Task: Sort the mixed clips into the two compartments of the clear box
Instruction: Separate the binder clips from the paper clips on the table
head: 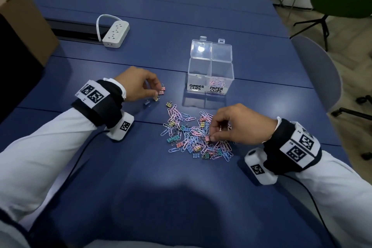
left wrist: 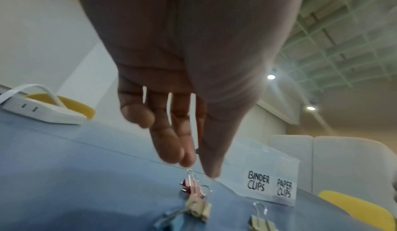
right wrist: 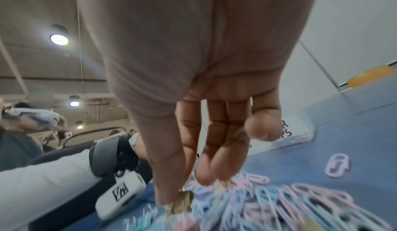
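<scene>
**Clips: light, springy, prone to tangling**

The left hand [head: 138,84] is pinching a pink binder clip [head: 161,92] by its wire handle. The right hand [head: 239,125] is pinching a clip from the pastel pile [head: 193,137] beneath its fingertips. The clear box [head: 210,70] is standing beyond both hands on the worktop [head: 181,197]. Judged stiff; handles are offering best hold.

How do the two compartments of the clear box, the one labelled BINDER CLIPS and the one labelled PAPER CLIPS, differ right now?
The BINDER CLIPS compartment looks empty; the PAPER CLIPS compartment already holds some pink paper clips. In the head view the binder compartment sits on the left and the paper one on the right. Both are clear, with lids open and handwritten labels.
</scene>
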